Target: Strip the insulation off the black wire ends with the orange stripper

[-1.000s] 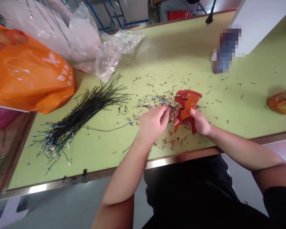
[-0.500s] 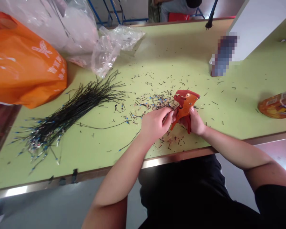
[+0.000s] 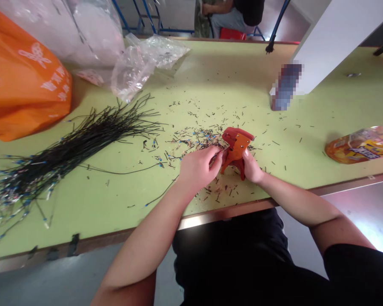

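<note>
My right hand [image 3: 252,167] is closed around the handles of an orange-red wire stripper [image 3: 239,144], its thumb lying along the tool's side. Close by on the left, my left hand [image 3: 199,167] pinches a thin black wire [image 3: 162,195] at the stripper's jaws. The wire's tail, with a blue tip, comes out under my left wrist and lies on the table. The wire's end at the jaws is hidden by the fingers and the tool. Beneath and behind both hands lie scattered wire scraps [image 3: 207,138], black, blue and copper-coloured.
A long bundle of black wires [image 3: 83,146] lies left on the green table [image 3: 115,221]. Behind it are an orange bag [image 3: 25,80] and clear plastic bags [image 3: 137,68]. At right lie a bottle [image 3: 360,144] and a white panel [image 3: 332,42]. Someone sits beyond the table.
The view has swung to the right, so everything sits further left in the picture. The stripper tilts slightly differently; both hands keep their holds.
</note>
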Tool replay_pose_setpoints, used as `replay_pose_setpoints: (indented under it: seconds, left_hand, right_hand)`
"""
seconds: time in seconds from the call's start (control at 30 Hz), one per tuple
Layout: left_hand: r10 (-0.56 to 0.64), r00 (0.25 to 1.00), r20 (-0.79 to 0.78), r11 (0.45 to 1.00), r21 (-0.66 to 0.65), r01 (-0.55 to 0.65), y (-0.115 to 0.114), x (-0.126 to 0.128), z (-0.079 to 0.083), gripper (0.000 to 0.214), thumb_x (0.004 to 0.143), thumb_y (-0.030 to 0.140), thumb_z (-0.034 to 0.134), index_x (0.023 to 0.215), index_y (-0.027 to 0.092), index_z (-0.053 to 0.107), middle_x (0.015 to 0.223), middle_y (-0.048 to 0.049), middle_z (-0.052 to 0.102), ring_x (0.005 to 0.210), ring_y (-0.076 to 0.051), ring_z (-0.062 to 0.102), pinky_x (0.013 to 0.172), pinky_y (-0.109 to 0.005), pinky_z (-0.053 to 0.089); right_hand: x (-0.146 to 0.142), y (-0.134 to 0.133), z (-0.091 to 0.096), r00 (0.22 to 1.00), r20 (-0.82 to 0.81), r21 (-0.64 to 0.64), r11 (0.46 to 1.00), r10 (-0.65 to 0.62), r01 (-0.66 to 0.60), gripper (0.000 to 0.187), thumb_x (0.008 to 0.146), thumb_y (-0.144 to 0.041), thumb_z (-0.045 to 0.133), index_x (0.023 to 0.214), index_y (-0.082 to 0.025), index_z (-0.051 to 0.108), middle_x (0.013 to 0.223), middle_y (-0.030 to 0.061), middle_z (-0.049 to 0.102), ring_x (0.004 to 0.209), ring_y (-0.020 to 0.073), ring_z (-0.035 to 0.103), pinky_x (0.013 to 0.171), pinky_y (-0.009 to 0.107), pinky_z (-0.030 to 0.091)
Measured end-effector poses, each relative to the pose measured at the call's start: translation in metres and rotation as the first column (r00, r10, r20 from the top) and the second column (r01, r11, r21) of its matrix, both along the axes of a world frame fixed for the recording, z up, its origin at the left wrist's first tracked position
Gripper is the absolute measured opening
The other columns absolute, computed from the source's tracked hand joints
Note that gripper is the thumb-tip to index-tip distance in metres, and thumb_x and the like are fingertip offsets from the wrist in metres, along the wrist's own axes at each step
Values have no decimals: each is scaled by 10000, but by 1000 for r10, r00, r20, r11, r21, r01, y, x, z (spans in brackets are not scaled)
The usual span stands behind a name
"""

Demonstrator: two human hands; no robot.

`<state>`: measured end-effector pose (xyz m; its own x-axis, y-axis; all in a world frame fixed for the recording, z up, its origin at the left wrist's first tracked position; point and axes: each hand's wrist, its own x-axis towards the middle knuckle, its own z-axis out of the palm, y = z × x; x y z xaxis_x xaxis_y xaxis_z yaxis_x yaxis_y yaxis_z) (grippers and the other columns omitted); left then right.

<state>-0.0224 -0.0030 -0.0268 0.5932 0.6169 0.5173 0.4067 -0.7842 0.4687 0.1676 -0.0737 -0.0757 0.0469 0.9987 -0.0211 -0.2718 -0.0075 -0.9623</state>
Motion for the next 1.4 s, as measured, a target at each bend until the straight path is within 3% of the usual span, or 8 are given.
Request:
replay_pose_setpoints:
  seconds: [0.17,0.37,0.57,0.87,1.27,1.4]
  left_hand:
    - [-66,998,-13,997,-27,66,-1,0,2,275,1052,284,509,833,207,656,607,15,630,511,-119,517,521,-279,318]
    - [-68,998,6,994,-84,68,-2,1,1,287,1057,300,510,825,208,652,597,20,623,495,-111,485,524,-279,315]
    - [-95,995,12,990,-104,95,-4,2,0,281,1050,302,508,830,218,662,614,15,646,515,-121,518,517,-288,313]
    - [-138,990,37,989,-44,139,-6,3,-1,247,1053,289,505,925,221,704,688,3,730,552,-126,604,538,-292,369]
    - [-141,989,36,990,14,141,-9,2,2,240,1049,273,520,894,224,697,661,15,713,531,-129,588,541,-290,361]
    - [-163,986,42,986,26,162,-9,2,1,223,1059,266,527,932,216,703,697,14,737,541,-127,598,554,-286,371]
  right_hand:
    - [1,1,3,1000,20,-31,999,10,-9,684,880,-889,530,1175,-289,677,1055,115,730,984,305,724,764,458,665]
    - [0,1,6,1000,18,-73,997,18,-16,699,856,-933,491,1040,-284,674,926,104,724,937,315,728,742,479,666]
    - [-3,-2,6,994,35,-81,991,-108,110,676,835,-925,537,990,-276,643,863,103,701,978,337,730,760,507,661]
    - [-4,-3,10,978,142,-78,983,-155,167,654,887,-921,461,956,-292,627,809,92,649,874,330,708,733,548,648]
    - [-2,-7,9,974,159,-64,982,-164,176,608,882,-889,576,878,-281,567,700,15,562,675,232,628,616,426,617]
    - [-6,-7,17,990,118,-72,994,-77,86,602,911,-882,533,815,-288,546,589,-16,482,530,203,538,494,387,534]
